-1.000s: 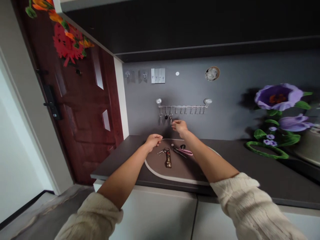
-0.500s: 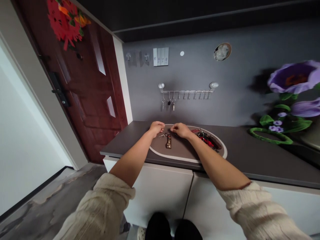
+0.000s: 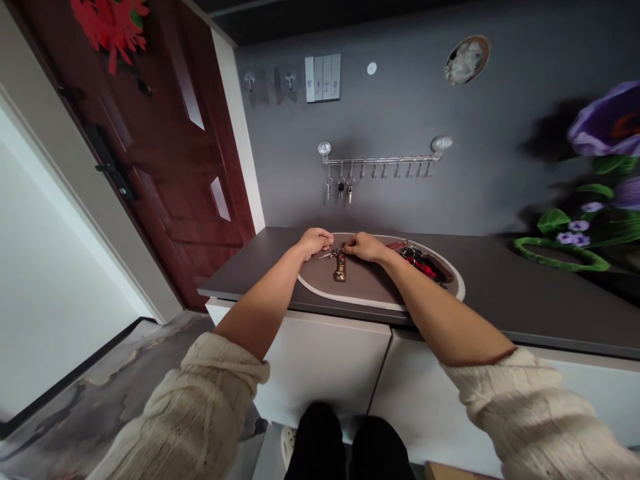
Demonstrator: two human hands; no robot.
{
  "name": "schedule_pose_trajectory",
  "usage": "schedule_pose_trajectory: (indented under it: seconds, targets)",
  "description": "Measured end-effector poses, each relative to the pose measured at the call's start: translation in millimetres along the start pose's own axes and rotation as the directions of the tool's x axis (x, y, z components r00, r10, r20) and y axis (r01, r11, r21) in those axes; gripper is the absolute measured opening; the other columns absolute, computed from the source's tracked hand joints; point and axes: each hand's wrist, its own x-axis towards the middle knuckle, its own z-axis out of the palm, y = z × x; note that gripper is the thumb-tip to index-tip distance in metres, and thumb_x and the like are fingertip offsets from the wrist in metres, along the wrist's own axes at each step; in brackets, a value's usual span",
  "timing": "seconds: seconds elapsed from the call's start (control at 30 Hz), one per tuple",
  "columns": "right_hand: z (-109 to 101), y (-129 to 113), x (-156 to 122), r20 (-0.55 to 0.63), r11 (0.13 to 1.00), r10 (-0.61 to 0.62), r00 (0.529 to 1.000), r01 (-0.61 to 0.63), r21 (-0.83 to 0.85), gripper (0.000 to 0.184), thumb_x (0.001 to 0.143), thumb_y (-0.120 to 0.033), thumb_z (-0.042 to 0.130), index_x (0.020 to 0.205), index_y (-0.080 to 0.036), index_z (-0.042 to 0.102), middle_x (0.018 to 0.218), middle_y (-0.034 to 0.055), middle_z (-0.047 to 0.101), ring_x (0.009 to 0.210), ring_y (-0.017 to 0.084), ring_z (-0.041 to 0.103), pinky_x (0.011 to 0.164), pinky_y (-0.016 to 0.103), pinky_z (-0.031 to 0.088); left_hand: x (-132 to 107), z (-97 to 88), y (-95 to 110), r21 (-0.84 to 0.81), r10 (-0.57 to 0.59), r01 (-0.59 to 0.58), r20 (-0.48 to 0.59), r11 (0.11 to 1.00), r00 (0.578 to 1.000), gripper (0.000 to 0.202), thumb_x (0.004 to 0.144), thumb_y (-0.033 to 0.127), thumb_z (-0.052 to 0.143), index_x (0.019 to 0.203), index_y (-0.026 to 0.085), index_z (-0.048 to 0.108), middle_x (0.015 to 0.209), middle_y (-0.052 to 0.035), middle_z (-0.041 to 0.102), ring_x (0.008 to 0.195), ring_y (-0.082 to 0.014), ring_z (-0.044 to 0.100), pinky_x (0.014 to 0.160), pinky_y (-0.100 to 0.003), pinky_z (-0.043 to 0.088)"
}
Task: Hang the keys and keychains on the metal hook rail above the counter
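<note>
On the mat [image 3: 370,293] lies a keychain [image 3: 341,269], a brown strap with light lettering, with several silver keys [image 3: 328,255] fanned out to its left. My right hand [image 3: 367,247] is closed in a pinch, its fingertips at the ring end of the strap. Just left of the keys, my left hand [image 3: 315,241] hovers low over the mat's edge, thumb and fingers pressed together; what is between them, if anything, is too small to see. A pile of other keychains [image 3: 425,265], red, black and brown, rests beyond my right wrist.
A hook rail [image 3: 383,161] on the grey wall carries 3 hanging keys [image 3: 341,189] at its left end. Purple flowers [image 3: 577,230] stand on the dark countertop [image 3: 493,287] at right. A dark red door [image 3: 175,180] is at left, white cabinet doors [image 3: 325,363] below.
My view has tipped downward, so wall items sit higher in the picture. My right hand's fingertips have come to the ring end of the keychain; my left hand stays nearby.
</note>
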Motion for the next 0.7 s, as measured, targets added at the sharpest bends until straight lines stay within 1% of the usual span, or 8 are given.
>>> schedule_pose_trajectory:
  seconds: [0.17, 0.3, 0.4, 0.6, 0.7]
  targets:
    - [-2, -4, -1, 0.011, 0.998, 0.057, 0.998, -0.057, -0.019, 0.023, 0.064, -0.032, 0.055, 0.068, -0.013, 0.066, 0.051, -0.0006, 0.052, 0.049, 0.008, 0.044, 0.050, 0.020, 0.030, -3, 1.4, 4, 0.025, -0.018, 0.018, 0.004, 1.000, 1.000, 0.006, 0.066, 0.004, 0.056, 0.068, 0.010, 0.056, 0.050, 0.0027, 0.051, 0.044, -0.0039, 0.044, 0.056, -0.021, 0.039]
    - [-3, -9, 0, -0.005, 0.989, 0.139, 0.990, -0.139, -0.059, 0.026, 0.060, -0.036, 0.058, 0.069, -0.012, 0.065, 0.055, 0.0012, 0.054, 0.056, 0.010, 0.047, 0.054, 0.020, 0.032, -4, 1.5, 6, 0.026, -0.028, 0.028, 0.003, 0.999, 1.000, 0.006, 0.066, 0.004, 0.056, 0.068, 0.010, 0.056, 0.051, 0.0028, 0.051, 0.044, -0.0041, 0.045, 0.055, -0.021, 0.039]
    - [-4, -11, 1, -0.022, 0.982, 0.172, 0.985, -0.173, -0.076, 0.026, 0.058, -0.036, 0.060, 0.066, -0.012, 0.064, 0.056, 0.0021, 0.054, 0.060, 0.012, 0.049, 0.056, 0.021, 0.034, -5, 1.5, 7, 0.022, -0.031, 0.031, -0.002, 0.999, 1.000, 0.006, 0.067, 0.004, 0.055, 0.067, 0.010, 0.056, 0.050, 0.0028, 0.050, 0.044, -0.0043, 0.045, 0.055, -0.021, 0.039]
    - [-8, -12, -1, -0.005, 0.984, 0.165, 0.986, -0.165, -0.072, 0.022, 0.057, -0.033, 0.061, 0.064, -0.013, 0.063, 0.055, 0.0018, 0.054, 0.062, 0.013, 0.050, 0.058, 0.022, 0.034, -5, 1.1, 7, 0.033, -0.018, 0.018, 0.001, 0.999, 1.000, 0.007, 0.067, 0.004, 0.054, 0.067, 0.010, 0.056, 0.051, 0.0023, 0.050, 0.044, -0.0043, 0.045, 0.053, -0.021, 0.039]
    - [-11, -13, -3, 0.014, 0.983, 0.151, 0.988, -0.149, -0.109, 0.018, 0.057, -0.030, 0.060, 0.063, -0.014, 0.064, 0.055, 0.0019, 0.054, 0.064, 0.013, 0.050, 0.060, 0.022, 0.034, -4, 0.4, 6, 0.034, -0.003, 0.002, 0.010, 0.999, 1.000, 0.007, 0.068, 0.004, 0.052, 0.068, 0.010, 0.055, 0.052, 0.0018, 0.050, 0.045, -0.0045, 0.045, 0.052, -0.020, 0.039]
